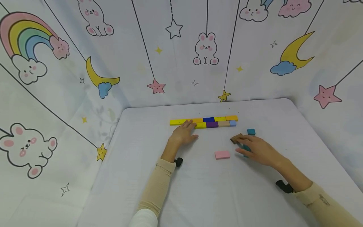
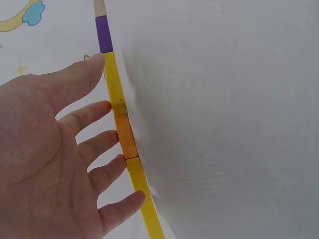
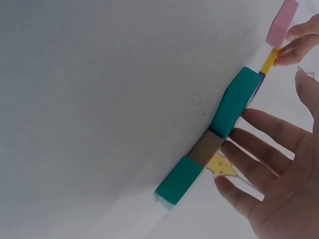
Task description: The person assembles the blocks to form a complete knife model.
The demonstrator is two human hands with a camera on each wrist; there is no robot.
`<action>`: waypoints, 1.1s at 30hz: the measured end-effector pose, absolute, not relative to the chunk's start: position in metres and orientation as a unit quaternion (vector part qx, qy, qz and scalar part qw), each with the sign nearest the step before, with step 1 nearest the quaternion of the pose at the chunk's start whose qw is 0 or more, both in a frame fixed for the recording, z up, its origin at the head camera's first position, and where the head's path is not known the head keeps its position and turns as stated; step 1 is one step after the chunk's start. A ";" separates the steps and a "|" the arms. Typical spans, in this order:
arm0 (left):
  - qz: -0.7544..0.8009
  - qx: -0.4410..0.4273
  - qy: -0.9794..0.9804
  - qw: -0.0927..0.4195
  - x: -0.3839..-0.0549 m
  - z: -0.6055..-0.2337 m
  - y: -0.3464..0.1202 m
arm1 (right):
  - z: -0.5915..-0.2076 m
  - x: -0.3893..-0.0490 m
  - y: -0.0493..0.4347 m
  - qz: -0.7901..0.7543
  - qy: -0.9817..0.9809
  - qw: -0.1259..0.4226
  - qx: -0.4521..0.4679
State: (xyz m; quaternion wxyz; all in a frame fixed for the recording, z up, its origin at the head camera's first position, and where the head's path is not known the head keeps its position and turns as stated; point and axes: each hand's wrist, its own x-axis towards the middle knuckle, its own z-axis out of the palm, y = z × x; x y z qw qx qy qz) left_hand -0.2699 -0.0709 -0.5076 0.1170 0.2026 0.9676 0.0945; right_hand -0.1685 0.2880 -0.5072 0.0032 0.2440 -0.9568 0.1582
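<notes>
Two rows of coloured blocks lie side by side on the white table. Over their left part, my left hand point(image 1: 182, 132) rests its extended fingers near the front row's yellow block point(image 1: 201, 125); the left wrist view shows fingertips right along the blocks' edge. The same row continues with a purple block point(image 1: 212, 125), a tan block point(image 1: 224, 124) and a light blue block point(image 1: 232, 123). To the right, my right hand point(image 1: 262, 149) hovers, fingers spread, at a brown block point(image 1: 235, 139) and a teal block point(image 3: 237, 99), which it partly covers in the head view.
A pink block point(image 1: 222, 154) lies between the hands, nearer the front. Another teal block point(image 1: 251, 131) sits just beyond the right fingers. The back row includes a dark blue block point(image 1: 208, 119). Behind the table hangs a patterned cloth point(image 1: 181, 63).
</notes>
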 end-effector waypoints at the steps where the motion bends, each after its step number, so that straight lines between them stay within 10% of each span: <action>1: 0.093 0.202 0.968 0.119 -0.271 -0.508 -0.071 | -0.507 -0.169 0.287 0.158 -0.957 0.002 0.244; 33: 0.090 0.205 0.967 0.119 -0.270 -0.507 -0.072 | -0.505 -0.177 0.248 0.128 -0.949 -0.001 0.290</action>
